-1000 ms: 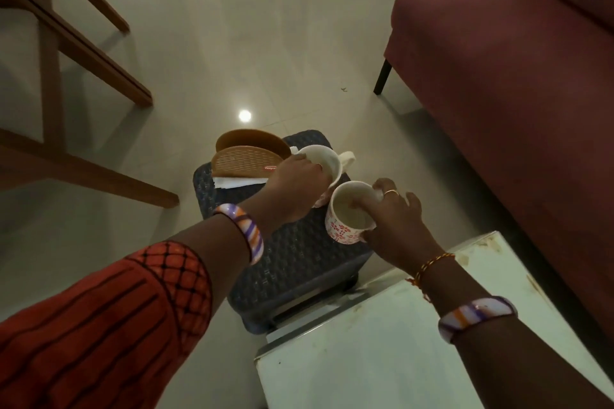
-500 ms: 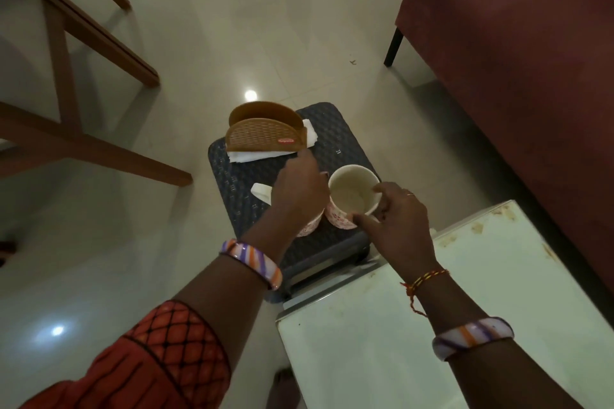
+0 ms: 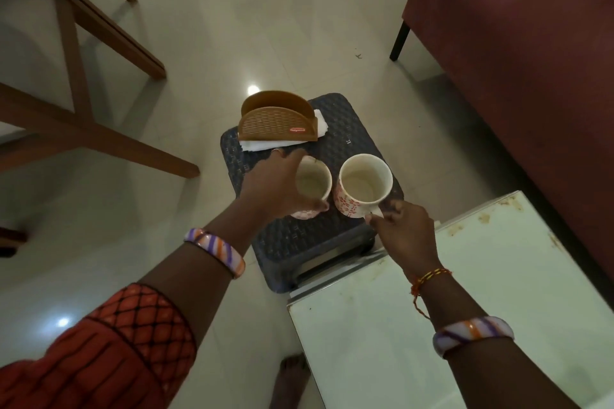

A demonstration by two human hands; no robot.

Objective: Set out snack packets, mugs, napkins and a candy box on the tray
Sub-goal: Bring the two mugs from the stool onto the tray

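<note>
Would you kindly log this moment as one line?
left hand: grips left mug | right hand: holds right mug by handle | both mugs over stool | napkin holder: behind

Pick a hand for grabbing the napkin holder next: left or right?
Left. The left hand grips the plain mug just in front of the napkin holder. The right hand holds the patterned mug by its handle, nearer and farther right.

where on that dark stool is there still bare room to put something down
The dark stool has a bare strip along its near edge, below both mugs, and a smaller patch at the far right, beside the napkin holder. The middle is crowded: left mug and right mug sit side by side.
</note>
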